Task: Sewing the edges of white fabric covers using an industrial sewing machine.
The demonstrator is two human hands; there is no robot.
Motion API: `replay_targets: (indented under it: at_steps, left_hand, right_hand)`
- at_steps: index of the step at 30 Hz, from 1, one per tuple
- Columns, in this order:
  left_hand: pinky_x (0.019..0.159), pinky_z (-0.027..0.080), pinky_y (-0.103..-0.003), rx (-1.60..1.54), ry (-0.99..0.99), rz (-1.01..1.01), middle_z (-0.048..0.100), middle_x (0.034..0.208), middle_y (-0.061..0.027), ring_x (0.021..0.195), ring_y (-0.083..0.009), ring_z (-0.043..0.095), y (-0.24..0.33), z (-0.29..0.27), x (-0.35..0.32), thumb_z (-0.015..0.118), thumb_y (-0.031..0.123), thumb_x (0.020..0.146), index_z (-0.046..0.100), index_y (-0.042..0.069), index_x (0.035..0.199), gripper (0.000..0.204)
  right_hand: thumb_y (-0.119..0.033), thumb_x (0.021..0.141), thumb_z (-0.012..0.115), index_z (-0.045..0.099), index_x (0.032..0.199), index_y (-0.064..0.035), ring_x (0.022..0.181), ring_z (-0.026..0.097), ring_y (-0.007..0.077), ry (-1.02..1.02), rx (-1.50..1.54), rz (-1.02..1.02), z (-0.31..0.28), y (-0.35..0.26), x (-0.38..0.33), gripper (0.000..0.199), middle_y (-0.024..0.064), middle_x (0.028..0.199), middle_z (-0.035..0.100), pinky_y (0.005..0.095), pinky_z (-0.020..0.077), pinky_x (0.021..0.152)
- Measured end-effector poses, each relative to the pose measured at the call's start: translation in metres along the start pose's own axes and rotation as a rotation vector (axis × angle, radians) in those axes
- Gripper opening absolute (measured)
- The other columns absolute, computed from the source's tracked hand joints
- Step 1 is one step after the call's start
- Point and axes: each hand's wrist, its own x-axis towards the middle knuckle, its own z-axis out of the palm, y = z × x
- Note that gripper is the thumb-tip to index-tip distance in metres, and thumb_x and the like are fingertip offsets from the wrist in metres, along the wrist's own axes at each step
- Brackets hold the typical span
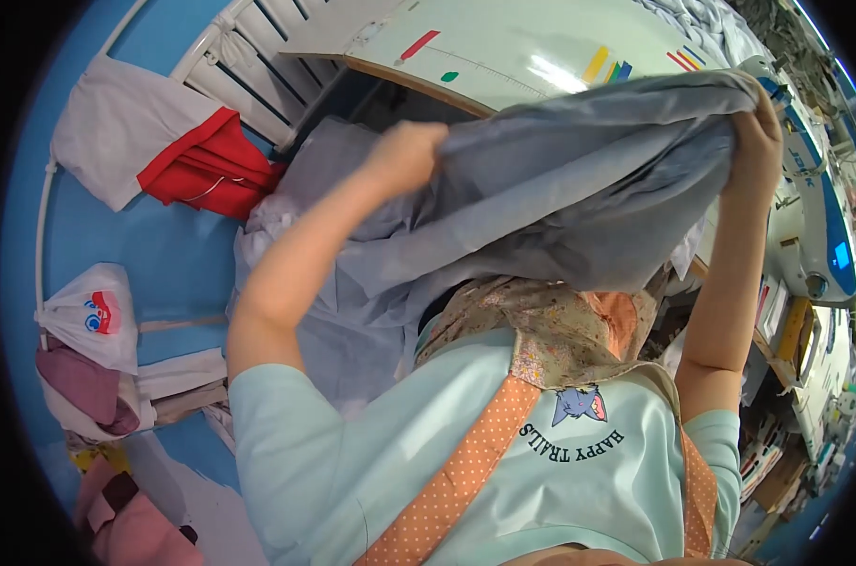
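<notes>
A large piece of grey fabric (579, 179) stretches in loose folds between my two raised hands, over the near edge of the white tabletop (503, 57). My right hand (758, 146) is closed round its bunched right end, close to a blue-and-white sewing machine (810, 189). On the other side my left hand (411, 156), slightly blurred, is closed at the fabric's left edge. More pale grey cloth (352, 330) hangs down below my left forearm, toward the floor. Folds hide what lies under the cloth.
At the left, a white rail (43, 236) stands beside a red cloth (216, 165), a pale cloth (126, 123) and a white plastic bag (93, 316). A pink cloth item (135, 524) lies lower left. Shelves of papers and boxes (777, 443) stand under the machine table.
</notes>
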Motion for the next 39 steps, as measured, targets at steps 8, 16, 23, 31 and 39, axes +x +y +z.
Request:
replay_targets:
  at_steps: [8,16,23,31,39]
  left_hand:
    - [0.069,0.049,-0.039,-0.442,0.379,0.744,0.063,0.082,-0.0180,0.076,-0.0343,0.061,0.117,-0.084,0.054,0.058,0.009,0.073,0.059,0.002,0.094,0.022]
    - [0.101,0.038,-0.039,-0.162,-0.438,0.146,0.045,0.132,-0.0251,0.121,-0.0368,0.047,0.065,0.058,-0.001,0.084,0.048,0.052,0.035,-0.004,0.135,0.110]
    - [0.076,0.049,-0.035,-0.534,-0.310,-0.192,0.068,0.093,-0.0181,0.088,-0.0263,0.066,-0.045,0.102,-0.098,0.058,0.017,0.079,0.066,0.002,0.104,0.029]
    - [0.091,0.044,-0.034,-0.411,0.470,-0.307,0.060,0.111,-0.0137,0.102,-0.0232,0.056,-0.038,-0.145,0.105,0.038,0.019,0.097,0.052,-0.003,0.120,0.035]
    - [0.079,0.043,-0.035,-0.379,0.565,0.622,0.056,0.097,-0.0135,0.088,-0.0250,0.053,0.087,-0.151,0.335,0.056,0.018,0.084,0.042,-0.006,0.117,0.044]
  right_hand:
    - [-0.021,0.082,0.067,0.060,0.108,-0.0030,0.087,0.061,0.0157,-0.406,-0.353,-0.212,0.077,0.031,-0.018,0.033,0.0061,0.098,0.065,0.0276,0.0478,0.078]
    - [-0.019,0.094,0.046,0.050,0.120,0.0001,0.100,0.059,0.0247,-0.259,0.214,-0.137,-0.039,-0.010,0.009,0.033,0.0146,0.116,0.057,0.0364,0.0514,0.086]
    - [-0.008,0.085,0.051,0.059,0.103,0.0017,0.088,0.060,0.0202,-0.264,-0.107,0.555,0.017,0.034,-0.043,0.022,0.0112,0.096,0.062,0.0334,0.0497,0.077]
    - [-0.011,0.083,0.052,0.059,0.091,0.0035,0.082,0.059,0.0290,-0.372,-1.255,-0.003,0.004,0.043,0.088,0.018,0.0199,0.090,0.061,0.0408,0.0460,0.076]
    - [0.004,0.076,0.065,0.062,0.095,-0.0037,0.089,0.062,0.0265,-0.154,-0.440,-0.338,-0.040,0.032,0.038,0.021,0.0138,0.098,0.063,0.0360,0.0515,0.080]
